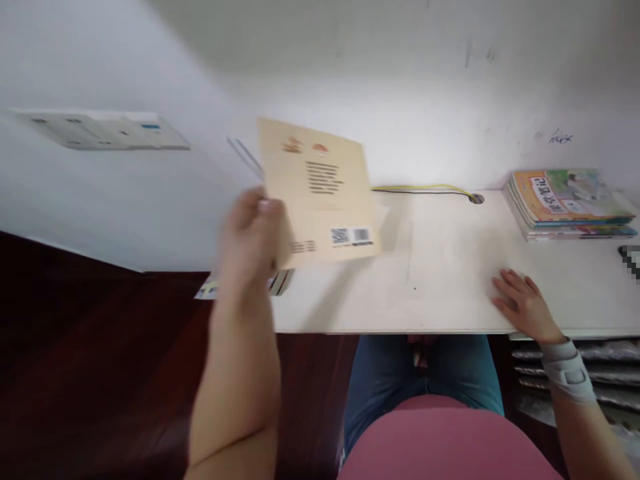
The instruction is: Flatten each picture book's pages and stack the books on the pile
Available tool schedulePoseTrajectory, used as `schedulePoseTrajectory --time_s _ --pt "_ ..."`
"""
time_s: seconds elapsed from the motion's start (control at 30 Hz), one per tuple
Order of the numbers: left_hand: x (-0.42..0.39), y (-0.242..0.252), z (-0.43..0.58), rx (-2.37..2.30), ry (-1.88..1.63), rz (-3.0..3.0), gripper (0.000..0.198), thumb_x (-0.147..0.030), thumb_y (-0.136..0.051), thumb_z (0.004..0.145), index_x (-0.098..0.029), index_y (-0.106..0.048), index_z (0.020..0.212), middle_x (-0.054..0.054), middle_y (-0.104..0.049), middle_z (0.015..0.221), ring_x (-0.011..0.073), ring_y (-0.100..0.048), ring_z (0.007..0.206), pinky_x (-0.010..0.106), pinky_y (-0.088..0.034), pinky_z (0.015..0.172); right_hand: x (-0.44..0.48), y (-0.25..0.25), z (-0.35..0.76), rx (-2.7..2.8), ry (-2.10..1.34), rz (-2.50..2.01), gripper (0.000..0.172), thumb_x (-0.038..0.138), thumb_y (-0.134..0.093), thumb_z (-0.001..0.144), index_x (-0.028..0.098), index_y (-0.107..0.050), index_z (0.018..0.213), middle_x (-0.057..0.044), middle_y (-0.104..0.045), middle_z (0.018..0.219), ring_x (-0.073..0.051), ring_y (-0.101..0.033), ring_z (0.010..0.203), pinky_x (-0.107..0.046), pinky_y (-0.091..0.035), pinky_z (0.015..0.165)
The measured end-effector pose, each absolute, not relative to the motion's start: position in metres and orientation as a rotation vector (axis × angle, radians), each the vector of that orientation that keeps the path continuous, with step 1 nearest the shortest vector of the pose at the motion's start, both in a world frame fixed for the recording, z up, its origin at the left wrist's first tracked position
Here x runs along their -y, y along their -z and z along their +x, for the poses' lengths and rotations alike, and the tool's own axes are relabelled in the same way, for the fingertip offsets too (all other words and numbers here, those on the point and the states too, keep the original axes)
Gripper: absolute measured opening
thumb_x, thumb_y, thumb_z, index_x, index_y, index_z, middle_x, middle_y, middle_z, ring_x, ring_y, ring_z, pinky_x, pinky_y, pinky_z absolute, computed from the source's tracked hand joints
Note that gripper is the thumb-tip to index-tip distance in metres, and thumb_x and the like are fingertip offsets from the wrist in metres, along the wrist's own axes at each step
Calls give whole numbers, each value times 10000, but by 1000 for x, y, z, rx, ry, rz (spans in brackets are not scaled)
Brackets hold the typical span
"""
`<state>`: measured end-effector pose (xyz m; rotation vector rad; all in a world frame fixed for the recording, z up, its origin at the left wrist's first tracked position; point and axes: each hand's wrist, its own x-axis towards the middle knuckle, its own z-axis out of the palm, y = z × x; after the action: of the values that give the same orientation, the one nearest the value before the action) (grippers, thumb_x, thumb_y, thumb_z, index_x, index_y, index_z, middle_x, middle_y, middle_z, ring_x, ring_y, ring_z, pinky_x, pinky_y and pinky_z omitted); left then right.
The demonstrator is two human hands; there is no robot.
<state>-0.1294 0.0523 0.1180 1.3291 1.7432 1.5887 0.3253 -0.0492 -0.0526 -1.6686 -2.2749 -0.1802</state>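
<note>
A thin cream-coloured book [320, 200] is raised above the left part of the white desk, its printed cover with a barcode and a QR code turned towards me. My left hand [255, 233] is closed on its left edge, thumb on the near side, slightly blurred. Below and behind that hand, the ends of other books [281, 283] show at the desk's left edge, mostly hidden by my wrist. On the right, my right hand [523, 303] lies flat on the desk with fingers spread, holding nothing, a pale band around its wrist.
A stack of books [570, 203] with colourful covers stands at the back right. Yellow and black cables [425, 189] run along the wall into a hole in the white desk [440, 267]. A dark object [629, 259] sits at the right edge. Wall sockets [105, 131] are at left.
</note>
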Motion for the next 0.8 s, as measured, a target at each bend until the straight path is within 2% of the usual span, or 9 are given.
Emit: schedulePoseTrajectory --time_s 0.1,0.2,0.37,0.63,0.73,0.8 --pt "-60 -71 -70 -1210 -1327 1104 419 -439 -662 673 -150 -598 968 67 -704 863 232 -665 828 363 -548 722 49 52 325 2283 166 -1677 419 407 -423 929 199 -562 1264 -131 -503 1396 -284 -423 1319 -506 -340 1040" --pt "-68 -30 -33 -1074 -1195 949 472 -433 -696 633 -144 -583 988 88 -716 907 245 -675 846 364 -548 725 49 53 324 2281 148 -1682 413 399 -438 926 204 -562 1269 -128 -502 1397 -277 -413 1327 -505 -339 1044" --pt "-72 2 -24 -1116 -1154 940 406 -419 -662 696 -171 -585 1008 78 -708 993 233 -671 886 351 -545 758 49 50 323 2272 152 -1690 409 389 -464 918 197 -572 1262 -124 -498 1402 -273 -417 1325 -500 -335 1054" --pt "-62 11 -24 -1344 -969 1120 375 -388 -533 781 -174 -606 1080 84 -704 976 241 -674 827 357 -544 691 49 49 321 2270 157 -1692 413 395 -467 916 193 -577 1260 -123 -504 1397 -274 -423 1321 -503 -338 1053" --pt "-62 5 -34 -1498 -810 1484 380 -397 -473 820 -159 -617 1079 110 -686 1018 268 -662 889 400 -530 781 50 50 323 2273 153 -1687 411 395 -470 915 194 -576 1258 -122 -501 1400 -275 -423 1321 -501 -336 1055" --pt "-63 3 -45 -1611 -694 1836 396 -379 -449 840 -133 -603 1109 158 -639 1123 298 -630 995 450 -491 886 50 49 324 2271 149 -1681 402 391 -476 913 192 -586 1245 -125 -499 1400 -277 -416 1325 -496 -342 1051"
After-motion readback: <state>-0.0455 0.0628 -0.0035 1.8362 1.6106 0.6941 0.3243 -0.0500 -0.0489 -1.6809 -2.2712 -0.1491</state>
